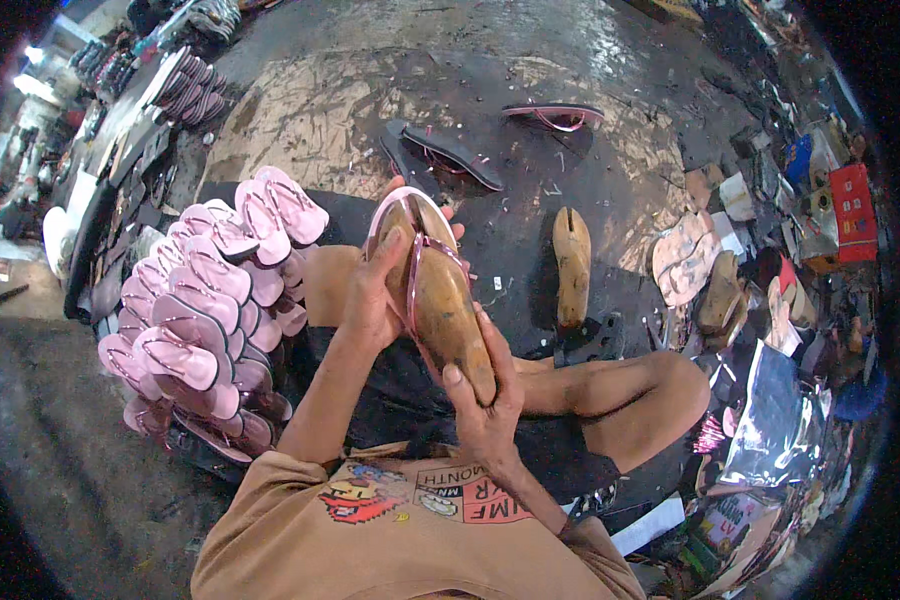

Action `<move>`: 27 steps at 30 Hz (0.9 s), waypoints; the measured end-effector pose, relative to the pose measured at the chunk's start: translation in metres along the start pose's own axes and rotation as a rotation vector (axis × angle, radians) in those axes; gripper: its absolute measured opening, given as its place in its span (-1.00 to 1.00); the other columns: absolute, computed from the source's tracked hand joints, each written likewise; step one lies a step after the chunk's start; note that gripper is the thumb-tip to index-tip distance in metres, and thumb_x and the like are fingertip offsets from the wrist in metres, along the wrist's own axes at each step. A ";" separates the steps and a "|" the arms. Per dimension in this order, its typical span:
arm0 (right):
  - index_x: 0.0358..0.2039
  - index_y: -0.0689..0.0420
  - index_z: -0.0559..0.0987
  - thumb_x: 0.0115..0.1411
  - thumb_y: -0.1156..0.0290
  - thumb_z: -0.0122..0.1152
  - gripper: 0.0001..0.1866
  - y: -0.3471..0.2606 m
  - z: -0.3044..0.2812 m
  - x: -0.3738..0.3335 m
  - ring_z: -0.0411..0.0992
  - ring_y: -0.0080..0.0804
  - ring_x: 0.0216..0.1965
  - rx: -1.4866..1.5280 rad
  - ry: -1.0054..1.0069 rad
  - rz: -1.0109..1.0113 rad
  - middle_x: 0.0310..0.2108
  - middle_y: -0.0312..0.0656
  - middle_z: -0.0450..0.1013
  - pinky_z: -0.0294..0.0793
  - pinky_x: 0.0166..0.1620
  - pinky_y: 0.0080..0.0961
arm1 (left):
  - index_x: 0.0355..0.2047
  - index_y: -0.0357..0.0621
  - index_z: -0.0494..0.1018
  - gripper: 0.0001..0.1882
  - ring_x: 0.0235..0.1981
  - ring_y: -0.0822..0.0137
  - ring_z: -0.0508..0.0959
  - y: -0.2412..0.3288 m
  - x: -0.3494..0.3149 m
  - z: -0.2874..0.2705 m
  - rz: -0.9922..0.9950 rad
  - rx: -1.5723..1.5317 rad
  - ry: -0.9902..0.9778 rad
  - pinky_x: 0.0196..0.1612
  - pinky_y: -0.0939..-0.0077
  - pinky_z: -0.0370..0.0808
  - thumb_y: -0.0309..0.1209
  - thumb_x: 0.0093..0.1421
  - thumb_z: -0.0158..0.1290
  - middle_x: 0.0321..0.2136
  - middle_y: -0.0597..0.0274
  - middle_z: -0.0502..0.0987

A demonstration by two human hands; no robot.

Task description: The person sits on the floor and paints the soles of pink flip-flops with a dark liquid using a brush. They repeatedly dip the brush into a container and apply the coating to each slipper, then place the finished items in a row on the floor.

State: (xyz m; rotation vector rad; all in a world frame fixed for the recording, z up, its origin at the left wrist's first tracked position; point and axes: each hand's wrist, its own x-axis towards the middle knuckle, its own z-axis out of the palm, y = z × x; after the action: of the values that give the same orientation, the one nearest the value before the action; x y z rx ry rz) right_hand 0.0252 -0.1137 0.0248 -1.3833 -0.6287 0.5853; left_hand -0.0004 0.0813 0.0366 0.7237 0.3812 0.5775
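Note:
Between my hands is a wooden shoe last (450, 325), a foot-shaped form with a slot at its toe end. A pink flip-flop (378, 232) is fitted against it, its shiny thong strap lying across the wood. Around the toe end wraps my left hand (375, 285), thumb on top and fingertips showing past the far edge. My right hand (488, 395) grips the heel end, thumb along one side and fingers along the other. Another wooden last (571, 265) lies on the floor to the right, toe slot pointing away.
A large pile of pink flip-flops (195, 310) stands at my left. Dark flip-flops (450, 158) and a single sandal (560, 115) lie ahead. On the right are pink sole pieces (685, 262), a red box (853, 212) and a shiny plastic sheet (775, 415).

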 end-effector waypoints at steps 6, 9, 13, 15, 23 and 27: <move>0.35 0.35 0.37 0.19 0.42 0.46 -0.25 0.008 -0.004 0.004 0.38 0.04 0.31 -0.650 -0.114 -0.317 0.30 0.16 0.37 0.35 0.36 -0.11 | 0.35 -0.09 0.33 -0.28 0.12 0.20 0.60 -0.065 -0.085 -0.024 -0.331 0.043 0.385 0.27 0.17 0.51 0.18 0.41 0.00 0.19 0.13 0.54; 0.34 0.21 0.39 0.40 0.08 0.25 -0.35 0.008 -0.039 0.016 0.44 0.01 0.21 0.082 -0.323 0.198 0.16 0.13 0.45 0.38 0.32 -0.12 | 0.22 -0.15 0.42 -0.33 0.00 0.21 0.66 -0.029 -0.091 -0.030 -0.530 -0.103 0.299 0.16 0.18 0.58 0.10 0.31 0.09 0.03 0.09 0.61; 0.00 0.22 0.59 0.59 0.13 -0.08 -0.58 0.005 -0.045 -0.023 0.53 -0.25 -0.05 -0.033 -0.094 0.482 -0.12 -0.01 0.56 0.51 0.08 -0.30 | 0.26 -0.25 0.39 -0.24 0.06 0.09 0.65 0.003 -0.133 0.016 -0.536 -0.120 0.244 0.23 0.12 0.57 0.11 0.28 0.09 0.08 -0.02 0.60; -0.13 0.21 0.63 0.60 0.15 -0.06 -0.59 -0.016 -0.045 -0.029 0.52 -0.38 -0.19 -0.201 -0.205 0.503 -0.25 -0.13 0.57 0.52 -0.06 -0.38 | 0.32 -0.28 0.34 -0.19 0.11 0.06 0.63 0.017 -0.146 0.032 -0.550 -0.018 0.256 0.28 0.09 0.52 0.09 0.27 0.10 0.14 -0.07 0.57; -0.45 0.07 0.58 0.49 -0.01 0.14 -0.53 -0.030 -0.060 -0.072 0.26 -0.68 -0.53 0.458 -0.159 0.940 -0.53 -0.43 0.44 0.24 -0.45 -0.56 | 0.37 -0.10 0.29 -0.22 0.10 0.25 0.59 -0.003 -0.182 0.005 -0.701 -0.366 0.171 0.19 0.25 0.53 0.06 0.25 0.08 0.15 0.09 0.53; -0.35 0.04 0.65 0.42 -0.03 0.21 -0.60 -0.010 -0.077 -0.076 0.38 -0.65 -0.49 0.402 -0.290 0.833 -0.53 -0.44 0.47 0.33 -0.48 -0.44 | 0.43 -0.24 0.17 -0.07 0.20 0.09 0.49 -0.019 -0.165 0.026 -0.468 -0.318 0.002 0.35 0.08 0.35 -0.17 0.11 0.28 0.25 -0.08 0.42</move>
State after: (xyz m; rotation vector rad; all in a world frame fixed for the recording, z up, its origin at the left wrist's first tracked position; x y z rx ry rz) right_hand 0.0266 -0.2223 0.0236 -1.1437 -0.1076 1.5094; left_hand -0.1092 -0.0442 0.0619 0.3106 0.4317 0.1864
